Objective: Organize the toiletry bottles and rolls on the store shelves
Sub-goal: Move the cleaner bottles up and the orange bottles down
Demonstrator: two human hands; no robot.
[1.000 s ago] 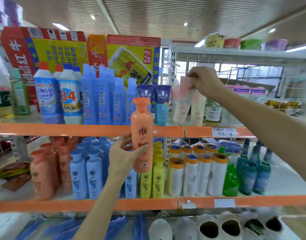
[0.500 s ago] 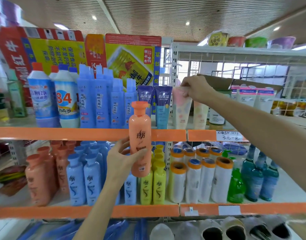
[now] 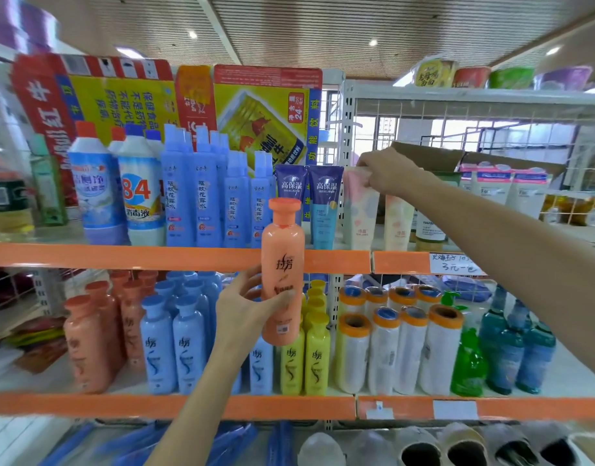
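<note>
Item 1. Tall orange plastic shampoo bottle with a flat orange cap (image 3: 282,274): in my left hand (image 3: 247,311), thumb across the front label, fingers curled round the back. My grip there is closed on the lower body so the bottle stands upright and its label faces me. It hangs in front of the orange edge of the upper shelf (image 3: 155,257), clear of both shelves. Judged purpose: matching it to its own kind.

Item 2. Row of matching orange bottles (image 3: 87,344): lower shelf, at 8 o'clock from the held bottle. Likely home for item 1.

Item 3. Pale pink soft plastic tube with pastel spots (image 3: 360,213): upper shelf, at 2 o'clock. My right hand (image 3: 387,173) pinches its crimped top end; the grip is closed on the tube, which stands cap-down beside two dark blue tubes (image 3: 308,203), apparently being set straight.

Item 4. Lower shelf, centre to right: blue bottles (image 3: 173,344), yellow bottles (image 3: 304,358), white film rolls with orange cores (image 3: 400,351), green and teal bottles (image 3: 504,348).

Item 5. Room: white metal racking with wire-mesh backing, slatted ceiling with recessed lights, daylight at 1 o'clock.
</note>
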